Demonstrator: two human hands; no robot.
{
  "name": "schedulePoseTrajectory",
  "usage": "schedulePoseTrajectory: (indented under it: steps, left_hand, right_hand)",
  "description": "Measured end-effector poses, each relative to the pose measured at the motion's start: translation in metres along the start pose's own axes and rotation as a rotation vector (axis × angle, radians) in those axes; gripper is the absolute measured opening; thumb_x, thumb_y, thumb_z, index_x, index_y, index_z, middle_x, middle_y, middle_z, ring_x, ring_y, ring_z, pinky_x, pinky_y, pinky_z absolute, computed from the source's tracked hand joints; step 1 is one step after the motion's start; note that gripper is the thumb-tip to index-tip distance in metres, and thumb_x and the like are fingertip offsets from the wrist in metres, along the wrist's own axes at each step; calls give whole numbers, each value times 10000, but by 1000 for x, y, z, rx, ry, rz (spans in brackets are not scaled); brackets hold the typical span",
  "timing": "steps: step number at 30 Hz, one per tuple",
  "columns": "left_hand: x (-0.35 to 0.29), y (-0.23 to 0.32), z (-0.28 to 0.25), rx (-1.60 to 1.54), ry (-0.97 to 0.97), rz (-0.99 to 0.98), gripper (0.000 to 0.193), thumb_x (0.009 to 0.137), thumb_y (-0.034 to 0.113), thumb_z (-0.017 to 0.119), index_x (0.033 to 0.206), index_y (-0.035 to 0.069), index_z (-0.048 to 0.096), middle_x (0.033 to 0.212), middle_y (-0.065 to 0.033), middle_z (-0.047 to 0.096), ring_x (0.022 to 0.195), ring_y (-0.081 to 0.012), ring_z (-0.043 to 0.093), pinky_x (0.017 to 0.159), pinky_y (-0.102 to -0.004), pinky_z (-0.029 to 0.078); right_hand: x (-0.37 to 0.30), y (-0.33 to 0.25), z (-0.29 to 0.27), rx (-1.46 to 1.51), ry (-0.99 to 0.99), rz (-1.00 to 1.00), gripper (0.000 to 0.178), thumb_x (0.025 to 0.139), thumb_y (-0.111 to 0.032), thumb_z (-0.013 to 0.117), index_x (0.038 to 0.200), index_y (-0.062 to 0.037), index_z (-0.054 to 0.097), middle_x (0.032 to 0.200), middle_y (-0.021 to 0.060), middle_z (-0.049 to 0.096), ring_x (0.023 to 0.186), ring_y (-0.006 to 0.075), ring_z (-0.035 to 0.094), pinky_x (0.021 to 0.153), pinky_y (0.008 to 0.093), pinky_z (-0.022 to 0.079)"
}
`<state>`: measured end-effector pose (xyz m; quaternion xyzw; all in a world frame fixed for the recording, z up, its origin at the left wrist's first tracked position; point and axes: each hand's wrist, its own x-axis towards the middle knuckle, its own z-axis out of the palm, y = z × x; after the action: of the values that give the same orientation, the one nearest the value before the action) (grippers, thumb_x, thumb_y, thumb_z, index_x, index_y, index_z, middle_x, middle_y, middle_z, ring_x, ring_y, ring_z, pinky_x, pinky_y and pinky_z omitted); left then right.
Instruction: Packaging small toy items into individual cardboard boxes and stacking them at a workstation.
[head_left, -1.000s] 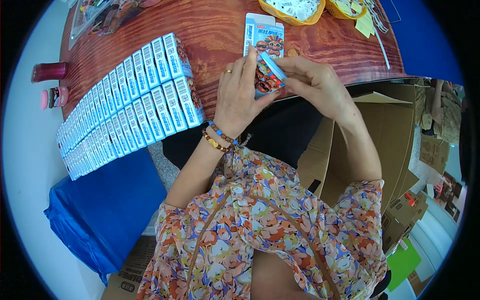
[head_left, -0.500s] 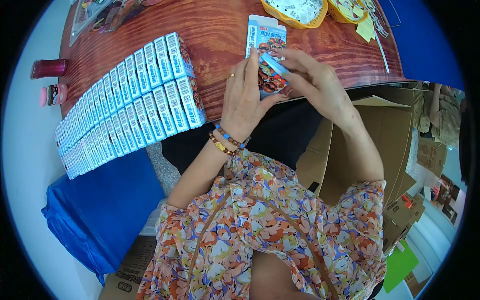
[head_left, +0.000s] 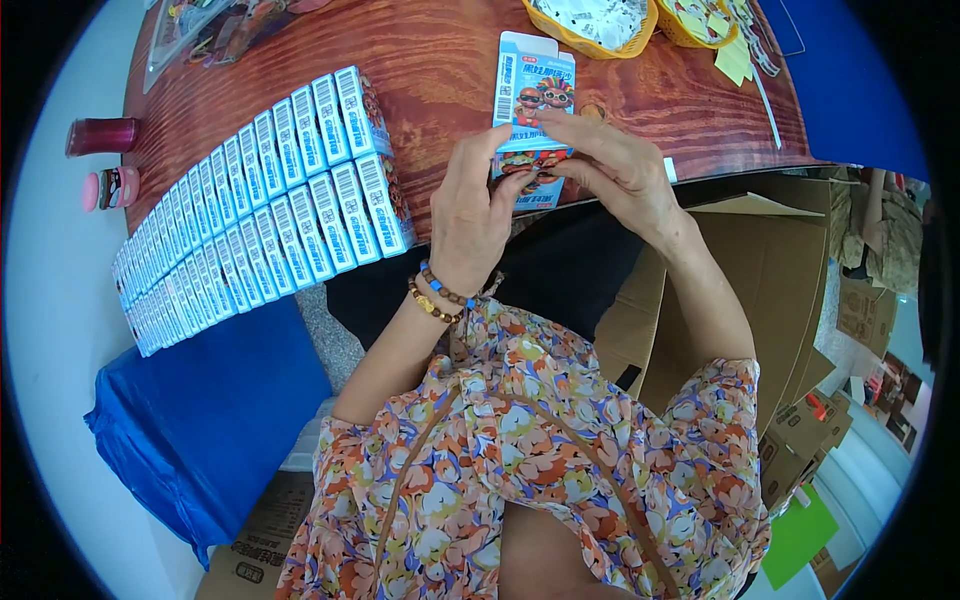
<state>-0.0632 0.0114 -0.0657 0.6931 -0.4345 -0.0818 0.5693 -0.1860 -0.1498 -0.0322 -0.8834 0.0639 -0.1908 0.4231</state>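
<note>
Near the table's front edge, my left hand [head_left: 471, 200] and my right hand [head_left: 620, 178] hold a small light-blue printed carton [head_left: 540, 197] between them. The left thumb and forefinger grip its left side. My right fingers are bent onto its right side and top, thumb tip pressed near the middle. Another light-blue carton [head_left: 508, 80], with cartoon figures and an end flap showing, lies just beyond my fingertips; its near part is covered. To the left of my left hand, many like cartons [head_left: 318, 225] stand on edge in two long rows.
Two yellow baskets [head_left: 640, 45] with small packets and paper slips stand at the far right of the wooden table [head_left: 430, 100]. A dark red jar [head_left: 100, 137] and a pink container [head_left: 110, 188] sit far left. An open cardboard box [head_left: 740, 270] is right, below table height.
The held carton has tipped so its pale-blue edge no longer stands out toward my right hand. My left hand has come slightly lower and my right fingers have closed in on the carton.
</note>
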Motion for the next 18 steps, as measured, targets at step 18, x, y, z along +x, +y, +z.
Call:
schedulePoseTrajectory:
  steps: [18]
  left_hand:
    - [-3,-5,3,-217,62,-27,402,840,-77,713,1220,37,649,1055,-145,639,924,-255,685,742,-328,568]
  right_hand:
    - [15,14,-7,6,-26,-184,314,848,18,720,1159,-20,704,1254,132,678,1124,244,678,885,328,579]
